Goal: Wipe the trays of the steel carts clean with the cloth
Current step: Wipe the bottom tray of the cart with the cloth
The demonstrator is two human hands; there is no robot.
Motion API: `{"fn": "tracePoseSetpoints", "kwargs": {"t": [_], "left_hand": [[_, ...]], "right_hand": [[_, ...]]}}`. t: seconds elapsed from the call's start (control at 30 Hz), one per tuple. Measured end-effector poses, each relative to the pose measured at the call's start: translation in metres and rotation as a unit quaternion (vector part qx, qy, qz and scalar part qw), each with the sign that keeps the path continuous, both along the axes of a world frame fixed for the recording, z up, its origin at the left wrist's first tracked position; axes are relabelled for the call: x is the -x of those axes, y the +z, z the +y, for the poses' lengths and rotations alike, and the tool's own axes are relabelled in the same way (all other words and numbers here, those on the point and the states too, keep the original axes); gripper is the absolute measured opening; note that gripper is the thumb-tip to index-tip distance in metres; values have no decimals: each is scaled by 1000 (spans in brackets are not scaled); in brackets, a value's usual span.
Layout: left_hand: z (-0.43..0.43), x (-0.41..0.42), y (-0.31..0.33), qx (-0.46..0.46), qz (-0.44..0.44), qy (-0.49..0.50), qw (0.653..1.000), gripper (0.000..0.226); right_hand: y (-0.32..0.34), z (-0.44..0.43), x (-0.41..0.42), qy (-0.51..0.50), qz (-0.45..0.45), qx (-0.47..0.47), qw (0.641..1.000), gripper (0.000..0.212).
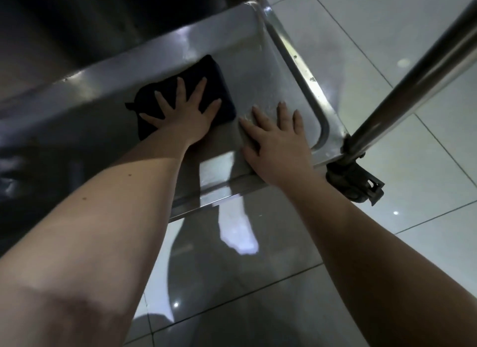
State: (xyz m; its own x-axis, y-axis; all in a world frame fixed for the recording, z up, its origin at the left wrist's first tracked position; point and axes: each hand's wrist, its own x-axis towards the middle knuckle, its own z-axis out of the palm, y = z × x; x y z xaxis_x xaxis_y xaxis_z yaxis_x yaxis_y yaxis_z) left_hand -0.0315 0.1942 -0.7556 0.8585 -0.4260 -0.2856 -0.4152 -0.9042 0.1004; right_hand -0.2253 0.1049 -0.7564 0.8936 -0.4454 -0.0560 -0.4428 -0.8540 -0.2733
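Note:
A dark folded cloth [206, 75] lies flat on the bottom steel tray [260, 70] of a cart, low near the floor. My left hand [185, 111] presses down on the cloth with fingers spread wide. My right hand [276, 137] rests flat on the bare tray surface just right of the cloth, fingers apart, its heel over the tray's near rim. The tray surface around the right hand looks wet or streaked. An upper shelf hides the far left part of the tray in shadow.
A steel upright post [426, 70] rises from the tray's near right corner, with a black caster wheel [356, 181] below it. Glossy pale floor tiles [387, 36] surround the cart. The dark underside of an upper shelf [90, 18] overhangs at top left.

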Motion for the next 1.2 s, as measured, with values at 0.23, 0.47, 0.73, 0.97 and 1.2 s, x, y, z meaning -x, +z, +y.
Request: {"fn": "tracePoseSetpoints", "kwargs": {"t": [0.23,0.47,0.73,0.97,1.2], "left_hand": [[32,52,3,1,7,-32,999,68],[94,133,0,25,5,-45,999,63],[95,132,1,35,-3,-46,998,61],[140,94,4,9,16,-17,1000,62],[155,94,-3,43,-7,-6,999,65]], "right_hand": [[2,0,4,-31,-25,-12,999,53],[7,6,3,-43,-42,-14,998,49],[9,23,5,-71,-80,-71,992,39],[17,54,-22,32,-81,-42,995,48],[-6,81,-46,41,-37,-19,998,54]]}}
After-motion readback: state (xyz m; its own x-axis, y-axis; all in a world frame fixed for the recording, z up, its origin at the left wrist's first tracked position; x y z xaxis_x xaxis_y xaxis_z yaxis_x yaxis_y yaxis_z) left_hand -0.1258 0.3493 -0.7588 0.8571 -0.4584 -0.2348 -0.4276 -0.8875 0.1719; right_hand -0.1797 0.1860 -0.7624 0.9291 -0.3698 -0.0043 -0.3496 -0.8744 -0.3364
